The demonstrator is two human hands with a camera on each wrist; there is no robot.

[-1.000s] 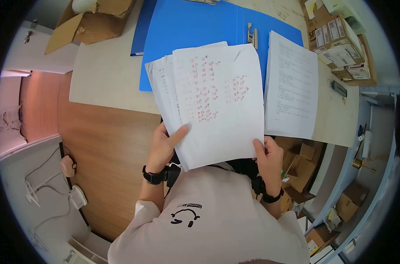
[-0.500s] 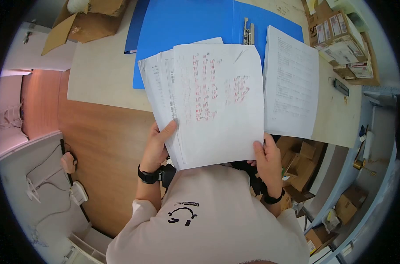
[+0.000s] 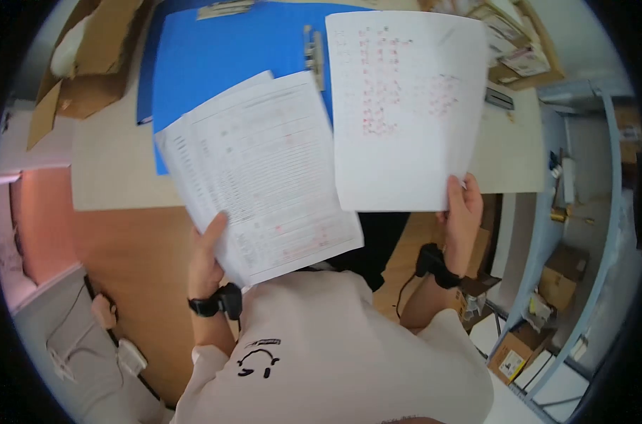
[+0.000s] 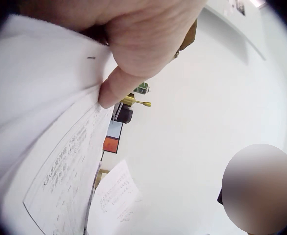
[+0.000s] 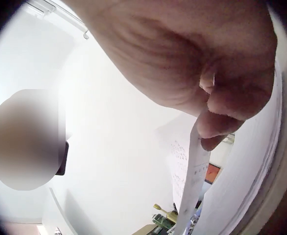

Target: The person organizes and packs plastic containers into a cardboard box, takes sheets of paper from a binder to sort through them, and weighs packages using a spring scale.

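"What does the left hand (image 3: 205,263) hold?"

"It pinches a fanned stack of white, dark-printed paper sheets (image 3: 275,177) by the lower left edge, overlapping the near side of the flat blue folder (image 3: 225,53)."

"And the right hand (image 3: 463,220)?"

"It pinches a rectangular white, red-marked paper sheet (image 3: 405,166) near its lower right corner, overlapping the folder's right side."

"Beyond?"

"A brown cardboard box (image 3: 109,39), left of the folder."

Red-marked white sheet (image 3: 398,166), blue folder (image 3: 229,53)
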